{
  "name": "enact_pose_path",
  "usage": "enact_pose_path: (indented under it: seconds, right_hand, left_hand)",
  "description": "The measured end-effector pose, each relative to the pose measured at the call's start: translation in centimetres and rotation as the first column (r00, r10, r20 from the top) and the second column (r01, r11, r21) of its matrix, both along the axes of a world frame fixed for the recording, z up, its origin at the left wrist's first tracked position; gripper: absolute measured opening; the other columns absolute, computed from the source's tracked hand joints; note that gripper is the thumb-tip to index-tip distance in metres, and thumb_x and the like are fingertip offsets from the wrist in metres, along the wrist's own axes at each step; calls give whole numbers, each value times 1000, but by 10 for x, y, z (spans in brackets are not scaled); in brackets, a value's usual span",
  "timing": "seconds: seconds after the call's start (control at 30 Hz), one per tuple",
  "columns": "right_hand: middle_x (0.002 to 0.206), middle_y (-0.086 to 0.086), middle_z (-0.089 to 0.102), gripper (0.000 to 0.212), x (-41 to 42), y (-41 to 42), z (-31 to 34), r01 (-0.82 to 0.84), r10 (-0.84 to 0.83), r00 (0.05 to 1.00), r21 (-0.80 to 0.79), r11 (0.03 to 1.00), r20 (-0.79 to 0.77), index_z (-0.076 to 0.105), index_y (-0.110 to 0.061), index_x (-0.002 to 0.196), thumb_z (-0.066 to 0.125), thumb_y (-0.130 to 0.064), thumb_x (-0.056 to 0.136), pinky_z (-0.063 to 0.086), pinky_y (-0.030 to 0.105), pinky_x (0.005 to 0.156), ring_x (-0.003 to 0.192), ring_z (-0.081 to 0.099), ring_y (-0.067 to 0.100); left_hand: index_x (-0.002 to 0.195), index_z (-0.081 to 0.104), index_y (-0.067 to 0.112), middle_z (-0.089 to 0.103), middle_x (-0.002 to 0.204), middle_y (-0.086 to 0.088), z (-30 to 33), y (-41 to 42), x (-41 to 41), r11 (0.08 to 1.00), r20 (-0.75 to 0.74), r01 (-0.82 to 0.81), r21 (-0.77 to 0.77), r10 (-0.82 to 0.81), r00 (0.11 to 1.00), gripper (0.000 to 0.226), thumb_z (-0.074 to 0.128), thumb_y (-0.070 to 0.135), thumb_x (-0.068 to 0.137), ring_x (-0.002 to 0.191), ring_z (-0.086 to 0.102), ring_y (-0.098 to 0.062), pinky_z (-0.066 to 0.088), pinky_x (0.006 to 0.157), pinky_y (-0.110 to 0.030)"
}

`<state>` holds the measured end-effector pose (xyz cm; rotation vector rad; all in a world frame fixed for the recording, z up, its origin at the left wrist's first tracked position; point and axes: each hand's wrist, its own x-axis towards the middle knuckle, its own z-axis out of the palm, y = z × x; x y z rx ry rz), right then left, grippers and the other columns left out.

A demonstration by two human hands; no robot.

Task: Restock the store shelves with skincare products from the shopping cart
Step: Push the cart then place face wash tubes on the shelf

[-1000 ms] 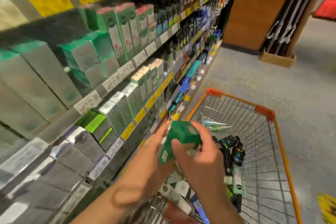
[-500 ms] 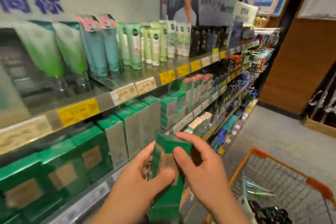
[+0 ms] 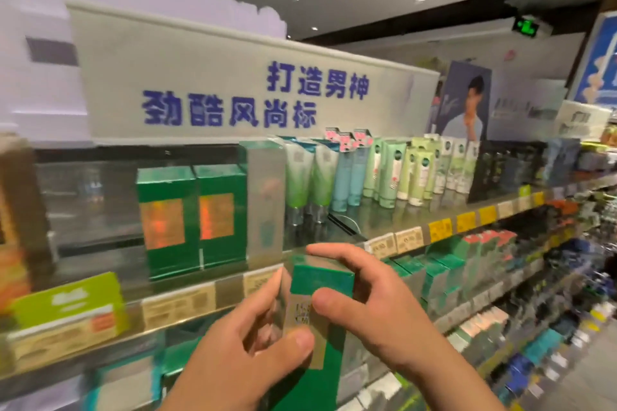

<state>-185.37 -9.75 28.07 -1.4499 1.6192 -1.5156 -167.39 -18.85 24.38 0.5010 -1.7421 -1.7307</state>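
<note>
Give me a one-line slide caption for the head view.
Both hands, left hand and right hand, hold a green box before stocked shelves.

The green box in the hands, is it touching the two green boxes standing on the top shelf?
Apart. The head view shows the green box held below and in front of the shelf boxes, with the shelf's price-label edge between them.

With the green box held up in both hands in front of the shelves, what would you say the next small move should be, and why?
Probably lift the green box up and leftward toward the top shelf. The left hand and right hand both grip it just below that shelf's edge, and two matching green boxes stand there upright, with what looks like open space to their left.
</note>
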Motion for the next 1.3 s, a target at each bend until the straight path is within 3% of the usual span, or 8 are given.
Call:
enact_pose_path:
  seconds: [0.1,0.27,0.4,0.5,0.63,0.73,1.03,1.3]
  right_hand:
    - [109,-5,77,55,23,-25,26,-105,106,990,22,994,-98,72,-31,116,86,-45,65,57,28,86,101,73,14]
    - [103,-5,77,40,62,-64,73,-233,233,940,28,972,-248,73,-24,109,87,-33,72,57,25,83,91,72,9]
    - [97,-8,76,42,95,-86,115,-293,276,879,15,956,-389,71,-27,108,89,-40,73,61,29,78,87,73,12]
    - [96,-13,74,48,115,-101,143,-299,267,844,5,954,-466,69,-32,109,87,-53,70,62,32,74,86,73,11]
    - [99,-8,77,42,130,-123,170,-295,248,825,-13,955,-508,70,-29,108,84,-52,76,63,43,83,94,74,16]
    - [95,-6,78,26,139,-135,186,-309,263,822,-8,951,-505,70,-20,108,78,-34,88,63,33,80,94,74,15]
    - [110,-7,72,41,139,-174,189,-252,209,660,49,966,-722,67,-22,120,80,-40,86,59,34,91,101,69,11]
    - [110,-8,67,55,132,-192,169,-183,307,477,249,951,-824,60,-19,131,78,-45,86,57,28,88,100,64,9]
  left_hand:
    - [134,58,44,76,107,13,14,-11,32,995,-31,-95,-23,94,995,93,86,48,45,98,68,-3,46,103,-25]
    - [137,56,45,75,116,19,42,-15,78,971,-89,-233,-50,228,970,92,84,50,50,108,71,-4,56,95,-34]
    - [132,59,47,76,100,25,66,-19,106,913,-163,-396,-99,377,912,70,81,42,66,91,71,7,54,68,-9]
    - [129,62,46,71,109,35,75,-25,124,811,-212,-544,-215,504,837,64,72,39,65,98,65,18,49,75,-2]
    - [128,62,57,65,125,34,79,-33,149,745,-207,-582,-326,544,813,50,70,40,82,115,60,12,52,100,-24]
    - [130,59,60,63,130,31,82,-38,163,737,-200,-579,-349,545,814,54,66,54,76,121,58,8,48,104,-32]
    - [120,68,49,69,118,29,76,-46,183,741,-212,-563,-366,523,826,33,70,49,88,114,62,9,51,86,-6]
    - [117,70,43,73,113,22,66,-51,187,766,-201,-577,-282,541,817,27,65,25,98,110,67,2,52,93,-28]
